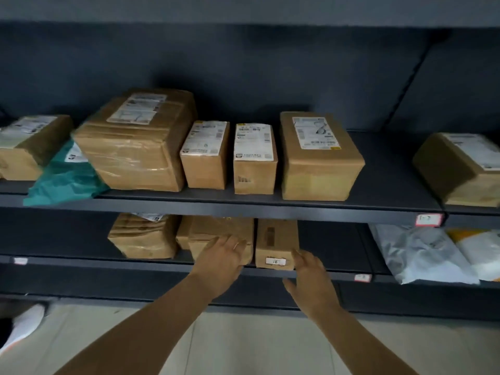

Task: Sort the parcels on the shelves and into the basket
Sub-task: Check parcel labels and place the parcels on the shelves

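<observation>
Nearest: both forearms reach in over pale floor.

Left hand (220, 262): fingers straight, spread flat on the front of a squat brown box (213, 228); pressing, not gripping.

Right hand (311, 277): fingers loose and open, index tip touching the lower right edge of the narrow box (276, 239), which stands at the lip of the lower shelf (108, 262). Nothing held.

Step in hand, by my reading: squaring or drawing out these two parcels. Best done by steadying the squat box with the flat palm, getting the thumb and fingers round both sides of the narrow one, and sliding it straight out so that it doesn't tip off the lip.

Lower shelf count:
- four brown boxes, including a taped box (143, 236) and one half hidden
- two soft mailers at right, grey (416, 253) and white-yellow (481, 253)

Upper shelf (243, 208) count:
- six brown boxes, labels up
- one teal bag (62, 180) overhanging the edge

No basket in view.
</observation>
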